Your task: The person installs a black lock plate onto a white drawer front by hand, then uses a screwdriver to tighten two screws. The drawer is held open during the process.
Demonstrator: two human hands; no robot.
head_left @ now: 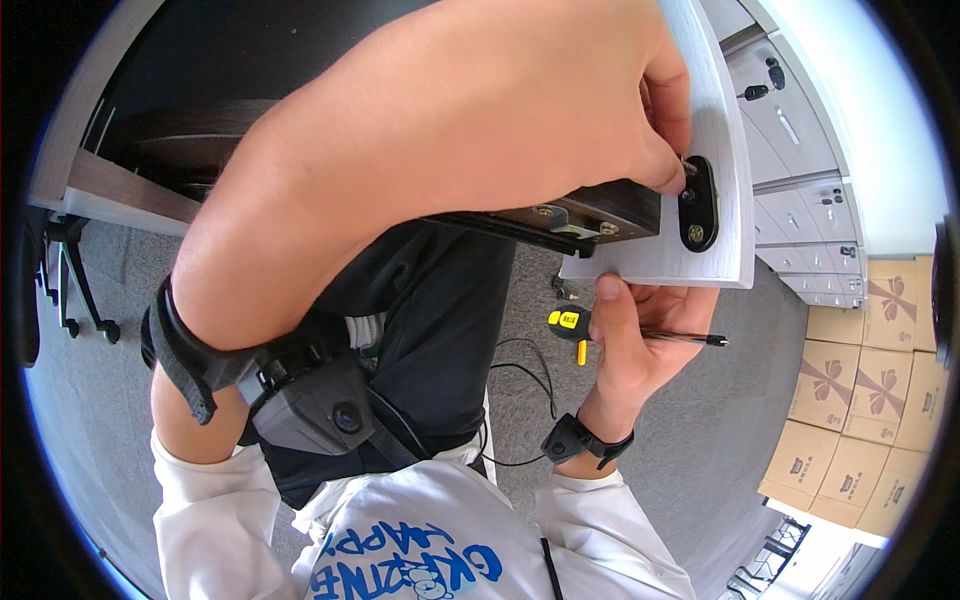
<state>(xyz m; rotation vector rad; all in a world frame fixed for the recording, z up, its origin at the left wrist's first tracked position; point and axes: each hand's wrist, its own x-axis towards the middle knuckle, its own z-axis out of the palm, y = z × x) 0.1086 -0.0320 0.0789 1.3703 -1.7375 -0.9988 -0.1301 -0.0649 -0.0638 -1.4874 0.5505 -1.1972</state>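
Note:
My left hand (655,120) reaches across from the left. Its thumb and fingertips pinch a small screw (690,168) at the upper end of a black oval plate (711,205). The plate lies against a pale wood-grain panel (640,262), and another screw head (697,233) sits in its lower end. Under the panel, my right hand (645,335) is closed round a screwdriver (574,320) with a yellow and black handle. Its dark shaft sticks out past the fingers to the right, and the thumb touches the panel's lower edge. Most of the left fingers are hidden.
Beside the plate is a dark wooden drawer side (630,215) with a black slide rail. Grey cabinets (790,130) with keys in the locks line the right, near stacked cardboard boxes (850,400). A wheeled chair base (75,280) stands left. A black cable (545,375) hangs below.

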